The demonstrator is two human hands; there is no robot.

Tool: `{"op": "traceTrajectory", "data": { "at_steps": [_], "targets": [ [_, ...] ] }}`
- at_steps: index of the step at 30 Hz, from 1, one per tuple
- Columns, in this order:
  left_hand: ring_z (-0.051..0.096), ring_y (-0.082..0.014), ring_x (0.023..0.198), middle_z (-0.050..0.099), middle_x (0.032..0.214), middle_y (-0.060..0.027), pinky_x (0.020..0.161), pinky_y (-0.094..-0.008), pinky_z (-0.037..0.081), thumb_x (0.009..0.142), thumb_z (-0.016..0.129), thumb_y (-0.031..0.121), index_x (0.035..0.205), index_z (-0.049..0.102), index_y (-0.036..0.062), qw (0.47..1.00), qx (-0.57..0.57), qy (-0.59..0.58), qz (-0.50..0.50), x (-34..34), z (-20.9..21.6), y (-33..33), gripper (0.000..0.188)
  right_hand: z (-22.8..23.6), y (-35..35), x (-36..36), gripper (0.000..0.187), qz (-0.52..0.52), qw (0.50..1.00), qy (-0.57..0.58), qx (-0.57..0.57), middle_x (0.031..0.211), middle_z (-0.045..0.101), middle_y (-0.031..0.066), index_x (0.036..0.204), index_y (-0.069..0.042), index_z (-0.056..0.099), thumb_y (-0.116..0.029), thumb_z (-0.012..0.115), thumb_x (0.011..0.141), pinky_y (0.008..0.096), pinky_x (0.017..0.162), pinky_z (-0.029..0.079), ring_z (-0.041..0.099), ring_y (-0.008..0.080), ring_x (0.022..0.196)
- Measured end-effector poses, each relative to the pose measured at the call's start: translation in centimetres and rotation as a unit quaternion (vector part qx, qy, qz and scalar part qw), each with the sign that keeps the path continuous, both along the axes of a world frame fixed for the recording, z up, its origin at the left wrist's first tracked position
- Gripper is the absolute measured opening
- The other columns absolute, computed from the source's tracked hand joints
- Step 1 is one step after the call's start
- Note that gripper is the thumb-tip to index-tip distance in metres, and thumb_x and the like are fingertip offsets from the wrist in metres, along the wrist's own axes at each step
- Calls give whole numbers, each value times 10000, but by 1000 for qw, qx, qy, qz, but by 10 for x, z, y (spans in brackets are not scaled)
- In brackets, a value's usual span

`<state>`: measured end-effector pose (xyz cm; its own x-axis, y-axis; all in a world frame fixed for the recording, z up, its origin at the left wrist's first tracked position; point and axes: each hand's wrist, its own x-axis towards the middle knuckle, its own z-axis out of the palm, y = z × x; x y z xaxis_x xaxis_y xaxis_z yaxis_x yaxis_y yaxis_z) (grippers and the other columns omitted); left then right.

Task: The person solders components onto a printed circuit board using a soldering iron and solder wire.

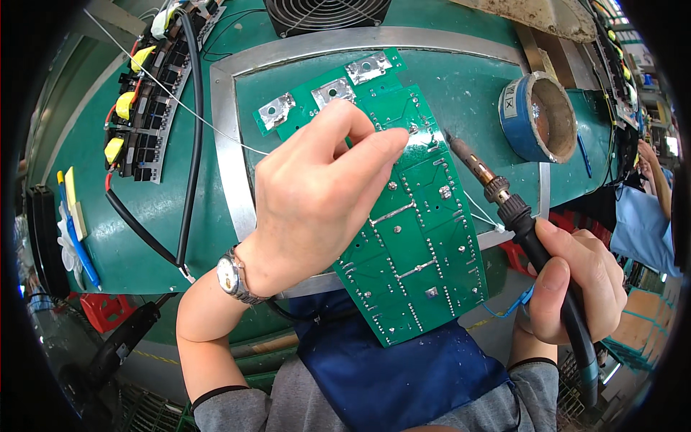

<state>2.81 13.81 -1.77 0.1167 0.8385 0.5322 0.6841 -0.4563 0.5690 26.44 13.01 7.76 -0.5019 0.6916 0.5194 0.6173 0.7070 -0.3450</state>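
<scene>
Circuit board: one, green, tilted, set over the metal frame (229, 137) of the green table (147, 223), its near end above the person's blue apron (403, 381); the board (450, 237) is the landmark below.
Silver plates: three on the board, each with one hole, along its far edge; one is (367, 67).
Left hand: one (309, 176), above the left half of the board; thumb and forefinger together at the tips, the other fingers curled in, closed on one thin wire (180, 102) that comes from beyond the board's far left; its end is hidden.
Watch: one (232, 277), on the left wrist, left of the board.
Right hand: one (586, 281), right of the board, fingers and thumb clamped on the handle of one soldering iron (515, 214).
Iron tip: one, just beside the board's right edge.
Round pot: one, blue (522, 119), right of the board.
Pens: two, blue, one (85, 248) well left of the board, one (584, 157) well right.
Yellow-wrapped pieces: four, on one black strip (147, 108) left of the board.
Fan: one (327, 13), beyond the board's far edge.
Co-worker: one hand (646, 155), far right of the board.
</scene>
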Motion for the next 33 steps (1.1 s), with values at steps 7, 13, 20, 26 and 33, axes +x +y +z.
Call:
{"op": "traceTrajectory", "data": {
  "at_steps": [7, 13, 20, 26, 33],
  "targets": [
    [555, -111, 609, 559, 819, -17, 533, -254, 460, 743, 785, -17, 1005, 745, 77, 1000, -14, -11, -25, 2, -8, 0, 282, -6, 0, -5, 175, 16, 999, -13, -33, 655, 664, 98, 906, 71, 711, -69, 695, 802, 280, 448, 506, 618, 183, 487],
    [559, -112, 615, 552, 817, -15, 538, -249, 463, 737, 791, -8, 1014, 747, 88, 1000, -13, 4, -23, 2, -8, 0, 296, -11, -4, -14, 275, -27, 998, -33, -36, 667, 663, 108, 885, 40, 728, -224, 651, 882, 269, 488, 464, 583, 172, 494],
    [562, -117, 619, 549, 820, -17, 547, -247, 475, 732, 793, -9, 1016, 746, 92, 1000, -3, 1, -31, 5, -8, 0, 305, -6, -8, -8, 229, -19, 999, -28, -23, 674, 667, 103, 890, 41, 727, -174, 660, 853, 275, 480, 465, 601, 181, 513],
    [566, -134, 621, 548, 828, -32, 559, -251, 484, 758, 760, -24, 1039, 740, 90, 999, -3, 21, -39, 10, -10, 1, 304, -9, -10, -16, 190, -1, 999, -47, -12, 705, 678, 110, 903, 47, 726, -110, 658, 822, 285, 475, 473, 603, 179, 509],
    [578, -141, 622, 569, 839, -35, 556, -259, 483, 759, 752, -35, 1017, 740, 75, 999, -10, 19, -25, 2, -1, -3, 281, 0, -16, -9, 229, -32, 997, -69, -20, 685, 657, 112, 937, 24, 721, -180, 642, 873, 306, 513, 476, 593, 198, 526]
  ]
}}
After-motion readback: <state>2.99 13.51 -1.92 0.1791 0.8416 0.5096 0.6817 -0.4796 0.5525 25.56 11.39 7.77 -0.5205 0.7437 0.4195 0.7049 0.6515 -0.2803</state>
